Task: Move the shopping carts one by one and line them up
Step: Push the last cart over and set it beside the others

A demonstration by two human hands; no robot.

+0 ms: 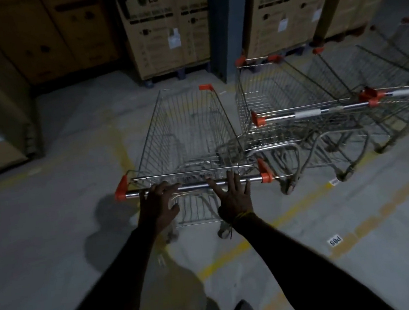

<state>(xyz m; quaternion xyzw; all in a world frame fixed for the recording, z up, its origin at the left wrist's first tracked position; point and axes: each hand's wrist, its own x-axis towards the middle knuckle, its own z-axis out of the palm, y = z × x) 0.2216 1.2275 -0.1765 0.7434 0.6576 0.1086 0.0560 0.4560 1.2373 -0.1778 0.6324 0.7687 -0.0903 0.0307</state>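
Reaching open left hand, right hand over cart handle, contact unclear

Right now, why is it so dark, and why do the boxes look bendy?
In the head view the room is dimly lit, so both hands, left hand and right hand, look nearly black; the cart handle catches a bright glint; a soft shadow falls left of the cart; the wide lens curves the cardboard boxes at the edges.
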